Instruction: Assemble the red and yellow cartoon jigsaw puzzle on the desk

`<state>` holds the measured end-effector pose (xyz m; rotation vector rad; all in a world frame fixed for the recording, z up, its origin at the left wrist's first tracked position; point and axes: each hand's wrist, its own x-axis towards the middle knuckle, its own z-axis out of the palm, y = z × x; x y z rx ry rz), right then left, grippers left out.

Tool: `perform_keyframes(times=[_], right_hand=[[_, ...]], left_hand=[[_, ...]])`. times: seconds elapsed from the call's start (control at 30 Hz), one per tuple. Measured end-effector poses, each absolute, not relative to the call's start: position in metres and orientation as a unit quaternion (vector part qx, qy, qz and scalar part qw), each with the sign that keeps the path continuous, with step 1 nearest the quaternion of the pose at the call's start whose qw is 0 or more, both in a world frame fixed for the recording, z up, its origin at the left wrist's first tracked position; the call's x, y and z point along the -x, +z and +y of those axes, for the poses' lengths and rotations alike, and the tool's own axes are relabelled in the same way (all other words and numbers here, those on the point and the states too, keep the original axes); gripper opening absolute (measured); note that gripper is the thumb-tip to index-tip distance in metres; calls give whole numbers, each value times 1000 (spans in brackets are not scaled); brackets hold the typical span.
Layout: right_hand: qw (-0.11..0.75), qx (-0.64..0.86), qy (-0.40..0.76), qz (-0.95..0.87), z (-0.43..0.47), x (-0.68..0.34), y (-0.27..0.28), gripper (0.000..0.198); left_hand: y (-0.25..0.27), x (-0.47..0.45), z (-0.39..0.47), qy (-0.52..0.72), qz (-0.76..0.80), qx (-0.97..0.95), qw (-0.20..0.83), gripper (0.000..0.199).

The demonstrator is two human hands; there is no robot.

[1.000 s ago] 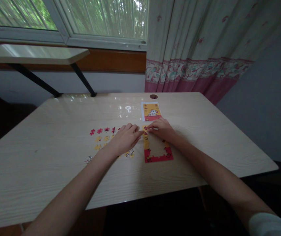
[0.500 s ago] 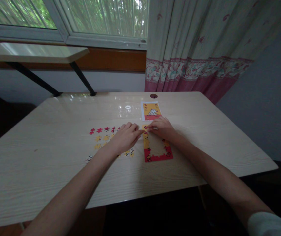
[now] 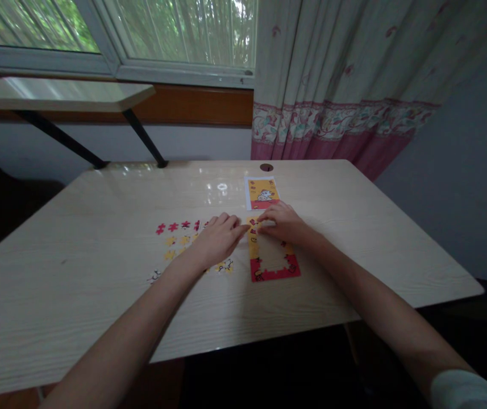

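Observation:
A jigsaw puzzle border [image 3: 275, 275], yellow at the far end and red at the near end, lies on the table with bare tabletop inside it. My left hand [image 3: 220, 238] is at its far left edge, one fingertip touching the edge and the other fingers loosely bent. Over the far left corner is my right hand [image 3: 283, 224], thumb and forefinger slightly apart, with no piece visible between them; it covers part of the border's far and right sides. Loose red pieces [image 3: 173, 227], yellow pieces [image 3: 170, 255] and white-patterned pieces [image 3: 226, 265] lie in rows, partly hidden by my left hand and forearm.
Just beyond the border lies a picture card [image 3: 262, 193] showing a white animal on yellow and red. A round cable hole [image 3: 266, 167] sits near the table's back edge. A raised shelf [image 3: 68, 94] on black legs stands at back left, and a curtain [image 3: 311, 85] hangs behind.
My right thumb and forefinger have drawn back slightly to the right and spread a little, baring more of the border's far left corner. My left hand stays in place.

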<state>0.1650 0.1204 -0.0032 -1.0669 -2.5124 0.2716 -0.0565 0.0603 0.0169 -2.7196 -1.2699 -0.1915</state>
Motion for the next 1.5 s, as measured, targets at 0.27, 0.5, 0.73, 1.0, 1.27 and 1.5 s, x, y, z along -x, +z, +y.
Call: perform_keyframes(times=[0.27,0.5,0.73,1.0,1.27,1.5], right_hand=[[229,415,243,-847,117,-166,6,16],[241,414,381,-791,113,-137,11,12],[199,365,329,-848,109,-102,9,11],[138,334,104,-926,106,-82,17,26],[92,380,185,-902,106,-68,13,16],[97,362,233,-897,108,-69,6,16]], left_hand=[[37,106,71,-100,-471,876,39,29],[45,148,82,-83,-496,864,-11,25],[43,153,84,-83,-506,858,-17,25],[43,150,83,-83,-499,863,-4,24],[41,147,82,-87,-498,863,5,24],[40,141,81,-96,-492,865,6,21]])
